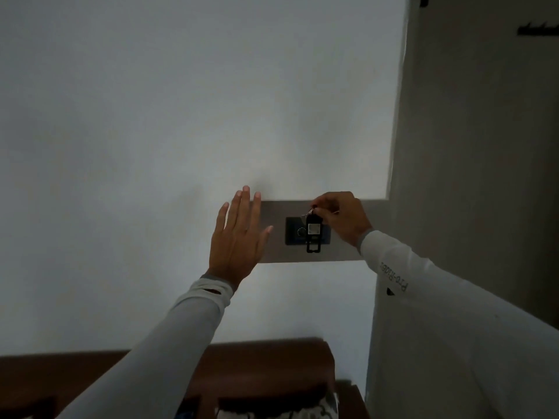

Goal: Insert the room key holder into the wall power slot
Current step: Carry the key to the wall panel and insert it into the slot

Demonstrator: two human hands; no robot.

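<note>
A black key holder [313,234] with a white label hangs upright in front of the dark wall power slot [295,234], which sits on a grey wall panel [338,252]. My right hand [343,216] pinches the holder's key ring at its top. The holder's lower end overlaps the slot plate; whether it is inside the slot I cannot tell. My left hand [240,237] is flat with fingers spread against the wall, just left of the panel, holding nothing.
The room is dim. A wall corner [393,146] runs down just right of the panel. Dark wooden furniture [266,367] stands below the hands. A dark hook rail [537,29] hangs at the upper right.
</note>
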